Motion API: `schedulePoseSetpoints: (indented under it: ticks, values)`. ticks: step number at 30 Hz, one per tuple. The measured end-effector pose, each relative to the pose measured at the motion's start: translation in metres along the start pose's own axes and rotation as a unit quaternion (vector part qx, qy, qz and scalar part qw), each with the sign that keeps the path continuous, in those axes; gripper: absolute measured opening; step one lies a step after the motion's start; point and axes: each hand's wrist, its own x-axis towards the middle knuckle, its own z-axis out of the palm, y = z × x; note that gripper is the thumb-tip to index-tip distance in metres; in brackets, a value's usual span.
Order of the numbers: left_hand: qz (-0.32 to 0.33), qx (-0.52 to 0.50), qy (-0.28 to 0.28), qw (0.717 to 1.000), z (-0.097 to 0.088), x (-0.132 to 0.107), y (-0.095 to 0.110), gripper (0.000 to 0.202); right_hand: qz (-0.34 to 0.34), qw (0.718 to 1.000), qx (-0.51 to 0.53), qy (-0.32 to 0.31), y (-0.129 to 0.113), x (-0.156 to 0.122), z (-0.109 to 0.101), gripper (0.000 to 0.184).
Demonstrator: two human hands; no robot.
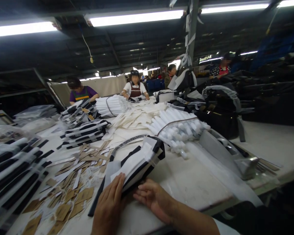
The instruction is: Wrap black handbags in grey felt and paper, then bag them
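A black bag (147, 163) lies on the table in front of me, with white wrapping sheet (134, 163) over its face and a plastic-covered handle (127, 142) arching behind it. My left hand (110, 199) rests flat on the bag's near left end, fingers stretched out over the white sheet. Beside the bag's near edge is my right hand (154, 199), palm turned inward, fingers loosely bent and nothing visible in them. Whether its fingertips touch the bag I cannot tell.
Brown cardboard tags (63, 210) with strings spread to the left, near stacked black-and-white wrapped pieces (17, 169). Banded white rolls (176, 127) lie behind the bag. A grey tape dispenser (225, 153) stands right. Several people work beyond, one in a brown apron (135, 90).
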Motion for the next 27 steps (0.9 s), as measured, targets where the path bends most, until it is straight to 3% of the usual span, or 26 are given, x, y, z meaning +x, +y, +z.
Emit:
schedulePoseSetpoints:
  ticks: [3, 5, 7, 9, 11, 12, 14, 17, 22, 27]
  values:
    - [-0.005, -0.006, -0.006, 1.000, 0.004, -0.001, -0.003, 0.058, -0.010, 0.974, -0.223, -0.026, -0.023, -0.014, -0.024, 0.040]
    - [-0.014, -0.011, -0.011, 1.000, 0.007, -0.003, -0.003, 0.059, -0.096, 0.898, -0.429, -0.003, -0.052, -0.031, -0.053, 0.037]
    - [-0.017, -0.021, -0.014, 1.000, 0.008, -0.005, -0.003, 0.060, -0.247, 0.744, -0.617, 0.073, -0.089, -0.054, -0.088, 0.030]
    - [-0.011, -0.031, -0.008, 0.999, 0.009, -0.006, -0.001, 0.059, -0.327, 0.593, -0.716, 0.166, -0.128, -0.077, -0.124, 0.032]
    - [-0.010, -0.039, -0.003, 0.999, 0.009, -0.006, 0.001, 0.058, -0.292, 0.462, -0.803, 0.238, -0.161, -0.095, -0.155, 0.036]
    - [-0.014, -0.043, -0.003, 0.999, 0.008, -0.006, 0.002, 0.058, -0.254, 0.419, -0.833, 0.256, -0.172, -0.101, -0.167, 0.038]
    - [-0.025, -0.048, -0.005, 0.999, 0.008, -0.005, 0.003, 0.058, -0.198, 0.383, -0.860, 0.273, -0.185, -0.106, -0.184, 0.042]
    - [-0.027, -0.047, -0.002, 0.999, 0.009, -0.006, 0.003, 0.057, -0.158, 0.375, -0.869, 0.281, -0.184, -0.102, -0.193, 0.043]
    - [-0.038, -0.041, 0.001, 0.998, 0.012, -0.010, 0.003, 0.058, -0.125, 0.340, -0.878, 0.311, -0.186, -0.096, -0.184, 0.022]
    - [-0.049, -0.043, -0.010, 0.998, 0.011, -0.010, 0.006, 0.056, -0.130, 0.296, -0.886, 0.332, -0.201, -0.095, -0.171, 0.027]
